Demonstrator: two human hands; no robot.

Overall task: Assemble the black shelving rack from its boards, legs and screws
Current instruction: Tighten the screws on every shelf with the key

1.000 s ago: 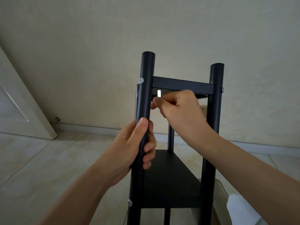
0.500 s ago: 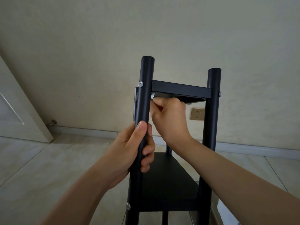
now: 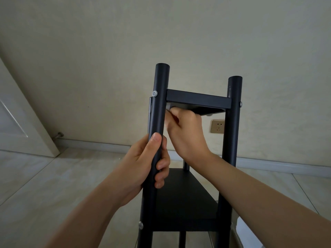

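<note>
While left hand (image 3: 143, 163) grips leg (image 3: 157, 122) — right hand (image 3: 186, 129) crowds shelf edge (image 3: 198, 101).

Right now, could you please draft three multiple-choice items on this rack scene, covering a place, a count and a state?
1. Where is the wall socket?
A. Between the two front legs, below the upper board
B. On the door
C. On the floor

2. How many silver screw heads show on the near left leg?
A. None
B. Two
C. Five

3. What is the left hand doing?
A. Lying flat on the floor
B. Gripping the leg
C. Hanging idle

Key: 1 A, it shows in that gap; 2 B, one beside each board; 3 B, fingers wrap the tube.
</note>
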